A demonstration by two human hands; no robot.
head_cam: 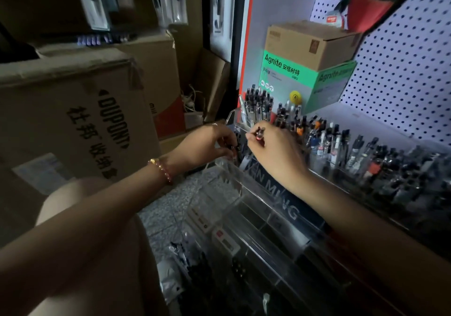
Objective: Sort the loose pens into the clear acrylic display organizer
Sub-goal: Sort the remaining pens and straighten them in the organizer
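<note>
In the head view, a tiered, clear acrylic organizer (280,199) is seen running from the lower middle toward the right. Its walls are glossy and transparent, and pale lettering is printed along one front panel. Its upper compartments are packed with standing pens (324,137), slim barrels with dark caps and clips, some clear, some with orange or white accents.

A single pen (260,133), short in view with a dark top and a reddish glint, is pinched between thumb and forefinger of the right hand (275,152), just above the left end of the organizer.

The left hand (207,144) is held beside it, fingers curled down onto dark pen tops at the organizer's left edge. Whether anything is gripped there cannot be told because of blur. A beaded bracelet (162,170) is worn on that wrist.

Loose pens (195,269) in crinkled plastic wrap are lying at the bottom, on a speckled floor (175,201).

Behind the organizer, a green printed carton (290,76) is topped by a plain cardboard box (310,42), against white perforated pegboard (402,71). A large corrugated box (80,120) with black lettering is seen at left.
</note>
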